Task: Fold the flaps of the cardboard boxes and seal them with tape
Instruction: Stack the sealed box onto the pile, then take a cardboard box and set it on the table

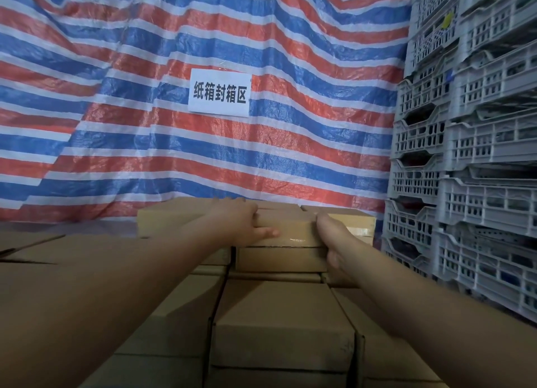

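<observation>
On top of a stack of brown cardboard boxes (283,326), one small box (286,230) is held between two bare hands. Its cardboard is plain, matt and flat-sided, and on its near face a glossy strip is seen, which looks like clear tape. At the far left, larger cartons (43,251) with unsealed seams are seen. The left hand (242,224) is laid over the left top edge of the small box, with the fingers curled over the top and the thumb stretched along the near face. The box therefore lies just between the hands, at the far end of both outstretched arms. The right hand (332,242) is pressed against the right end of the same box; its thumb lies on the top corner, and its fingers are curled round the lower edge. Behind, a woven plastic sheet (145,111) in red, blue and white stripes is hung, wrinkled, and one white paper sign (220,95) with five black characters is fixed on it. At the right, grey plastic crates (479,155) with lattice walls are stacked in two columns; their number cannot be counted exactly.
</observation>
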`<state>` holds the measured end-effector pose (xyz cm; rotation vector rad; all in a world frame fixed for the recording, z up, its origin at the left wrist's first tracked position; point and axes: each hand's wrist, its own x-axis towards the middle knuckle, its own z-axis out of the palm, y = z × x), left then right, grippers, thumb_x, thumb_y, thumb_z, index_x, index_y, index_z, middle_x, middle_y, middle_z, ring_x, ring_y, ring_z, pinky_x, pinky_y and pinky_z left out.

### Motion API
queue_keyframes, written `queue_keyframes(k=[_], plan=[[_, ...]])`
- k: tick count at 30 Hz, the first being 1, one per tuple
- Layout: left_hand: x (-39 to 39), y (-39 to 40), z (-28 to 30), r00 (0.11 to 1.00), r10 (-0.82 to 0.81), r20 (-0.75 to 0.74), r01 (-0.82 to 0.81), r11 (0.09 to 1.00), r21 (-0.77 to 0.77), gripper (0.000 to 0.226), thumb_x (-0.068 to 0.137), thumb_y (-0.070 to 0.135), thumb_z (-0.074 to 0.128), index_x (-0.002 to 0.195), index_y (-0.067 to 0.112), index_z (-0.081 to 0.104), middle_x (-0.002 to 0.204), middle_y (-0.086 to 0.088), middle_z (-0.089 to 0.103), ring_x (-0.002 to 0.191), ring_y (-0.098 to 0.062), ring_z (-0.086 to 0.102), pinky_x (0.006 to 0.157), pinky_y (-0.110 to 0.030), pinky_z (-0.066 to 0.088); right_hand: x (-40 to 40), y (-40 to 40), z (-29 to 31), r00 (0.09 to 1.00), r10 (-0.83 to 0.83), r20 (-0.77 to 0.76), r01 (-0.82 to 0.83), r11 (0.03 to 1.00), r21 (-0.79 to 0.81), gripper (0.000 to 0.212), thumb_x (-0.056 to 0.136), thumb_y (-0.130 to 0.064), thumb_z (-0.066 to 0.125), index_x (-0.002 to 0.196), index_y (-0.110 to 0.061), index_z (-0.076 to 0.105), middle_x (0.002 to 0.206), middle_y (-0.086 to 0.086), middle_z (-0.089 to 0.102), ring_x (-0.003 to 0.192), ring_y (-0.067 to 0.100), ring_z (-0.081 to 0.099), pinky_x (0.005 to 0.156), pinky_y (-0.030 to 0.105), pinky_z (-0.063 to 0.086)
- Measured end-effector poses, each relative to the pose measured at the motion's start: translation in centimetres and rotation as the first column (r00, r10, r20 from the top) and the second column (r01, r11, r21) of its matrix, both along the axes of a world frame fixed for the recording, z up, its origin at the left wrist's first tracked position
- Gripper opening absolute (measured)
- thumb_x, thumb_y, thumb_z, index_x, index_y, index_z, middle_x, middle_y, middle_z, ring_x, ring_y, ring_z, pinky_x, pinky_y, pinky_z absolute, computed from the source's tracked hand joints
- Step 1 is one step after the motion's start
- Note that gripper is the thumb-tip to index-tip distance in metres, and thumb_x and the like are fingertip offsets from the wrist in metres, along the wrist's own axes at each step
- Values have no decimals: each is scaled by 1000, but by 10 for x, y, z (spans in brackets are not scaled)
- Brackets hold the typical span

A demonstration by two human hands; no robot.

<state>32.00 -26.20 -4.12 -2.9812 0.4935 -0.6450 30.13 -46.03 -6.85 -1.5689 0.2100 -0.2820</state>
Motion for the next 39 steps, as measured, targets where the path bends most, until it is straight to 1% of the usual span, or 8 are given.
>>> queue_keyframes(k=[4,9,13,18,23,29,34,39], plan=[[2,4,-14,999,37,29,-33,990,-134,73,80,83,40,124,25,51,122,0,60,108,-22,55,92,-40,46,-2,9,3,1000,-8,-20,9,999,31,32,103,-36,35,97,-17,60,97,7,66,89,24,63,81,36,56],[-7,-1,-22,985,79,156,-61,992,-113,72,86,77,36,130,21,51,137,-5,53,124,-26,48,105,-44,36,-6,6,1,996,27,-83,-25,999,25,47,99,-51,31,121,-20,60,116,10,67,108,30,63,101,46,50],[-35,5,-20,980,22,200,8,989,-146,64,94,65,36,137,18,45,142,-6,48,130,-25,44,109,-42,33,-23,2,6,979,-199,50,205,923,-326,52,102,-39,31,136,-4,48,134,16,55,119,34,53,106,46,43],[-115,21,-10,965,-96,243,154,960,-234,41,99,50,38,120,20,56,119,0,60,102,-16,57,91,-35,50,-74,18,25,896,-177,407,389,755,-528,29,100,-30,45,104,-6,62,100,10,65,91,26,61,77,38,54],[-213,42,-11,969,-162,184,211,933,-292,27,101,40,42,89,26,61,79,6,62,71,-9,61,74,-33,57,-162,64,26,810,-48,584,421,741,-524,29,93,-18,52,64,-15,48,58,-1,50,56,10,49,48,25,33],[-311,85,-41,970,-223,101,245,895,-373,32,98,38,46,77,21,63,71,2,63,67,-15,60,70,-38,56,-268,128,-15,846,129,518,157,868,-472,45,87,-16,52,43,-19,43,38,-9,34,38,3,36,42,18,30],[-342,133,-73,981,-159,110,188,922,-338,37,93,41,44,65,18,53,60,2,55,54,-11,51,47,-29,33,-311,186,-60,851,349,392,-84,828,-555,48,86,-11,56,42,-27,47,39,-10,34,39,3,33,40,17,28],[-303,229,-58,991,42,124,25,868,-496,29,97,40,46,79,24,63,69,6,63,65,-9,61,65,-37,55,-288,252,-42,792,508,338,-261,783,-565,35,97,-23,53,63,-31,56,54,-18,54,50,-5,51,46,10,37]])
